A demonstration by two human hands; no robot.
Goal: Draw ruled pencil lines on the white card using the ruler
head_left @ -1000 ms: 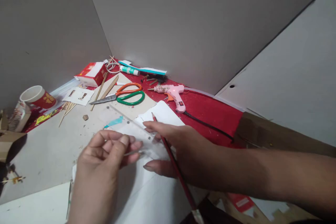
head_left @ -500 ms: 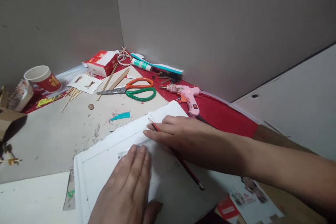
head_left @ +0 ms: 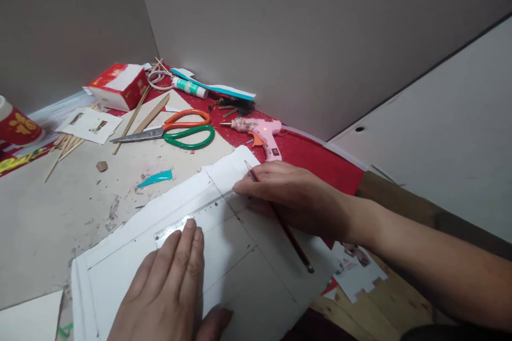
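Observation:
A white board [head_left: 228, 277] with drawn pencil lines lies in front of me. Across it rests a clear ruler [head_left: 212, 205], its left end near my left fingertips. My left hand [head_left: 168, 282] lies flat with fingers stretched out, pressing on the ruler and the board. Over the ruler's right end is my right hand [head_left: 292, 197], with its thumb and fingertips at the ruler. A dark red and black pencil [head_left: 294, 245] is tucked in the right hand, its tip pointing up and away. Part of the ruler is hidden under both hands.
Beyond the board lie scissors [head_left: 172, 130], a pink glue gun [head_left: 264, 133], a teal scrap [head_left: 156, 178], wooden sticks [head_left: 66, 149] and a tube [head_left: 190, 87]. A red box [head_left: 120, 85] and paper cup [head_left: 18, 122] stand farther back. Grey walls [head_left: 280, 37] enclose the corner.
The view has swung right, so things sit farther left. My right hand has moved away from my left hand, and more of the ruler shows between them. The pencil stays in my right hand.

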